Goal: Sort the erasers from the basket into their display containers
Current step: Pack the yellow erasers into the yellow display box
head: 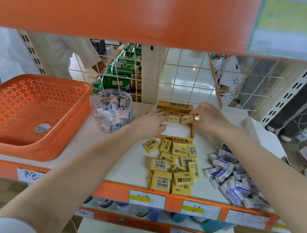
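A yellow 2B display box (pixel 176 139) lies open on the white shelf, a few yellow erasers lined along its far end. My right hand (pixel 208 118) pinches one yellow eraser (pixel 187 119) over that row. My left hand (pixel 153 122) rests flat on the box's left side, fingers spread, holding nothing. A pile of yellow 2B erasers (pixel 174 165) lies in front of the box. White and blue erasers (pixel 234 178) are heaped to the right. The orange basket (pixel 31 115) at left holds a single small round item.
A clear round tub (pixel 111 112) of small pastel erasers stands between basket and box. A wire grid (pixel 190 78) backs the shelf, an orange shelf (pixel 121 10) hangs overhead. Price labels (pixel 146 198) line the front edge. People stand beyond the grid.
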